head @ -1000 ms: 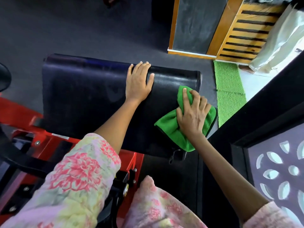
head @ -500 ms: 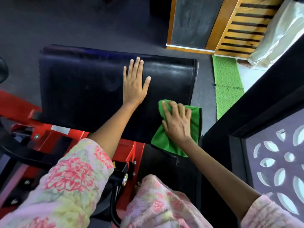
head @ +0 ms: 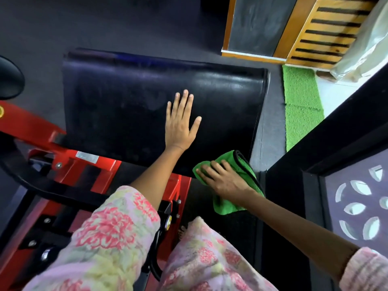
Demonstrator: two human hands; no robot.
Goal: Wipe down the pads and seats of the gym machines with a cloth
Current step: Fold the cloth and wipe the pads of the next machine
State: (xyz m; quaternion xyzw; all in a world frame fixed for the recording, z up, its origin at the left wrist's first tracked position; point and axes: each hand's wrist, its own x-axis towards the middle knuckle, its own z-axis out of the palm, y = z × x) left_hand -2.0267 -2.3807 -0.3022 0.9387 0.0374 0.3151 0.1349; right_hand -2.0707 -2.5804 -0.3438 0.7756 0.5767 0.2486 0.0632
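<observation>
At the pad's (head: 147, 114) near right corner, the right hand (head: 225, 181) presses the cloth (head: 241, 164) with loosely spread fingers, left hand (head: 180, 124) flat and spread; half overhanging, the cloth could slip off the edge.

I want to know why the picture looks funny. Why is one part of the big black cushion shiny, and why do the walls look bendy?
In the head view, light glares off the far right part of the black vinyl pad, while its left stays dim. The wide-angle lens bows the wooden slatted panel at the edge. The left hand and the right hand on the green microfibre cloth look fairly sharp.
</observation>
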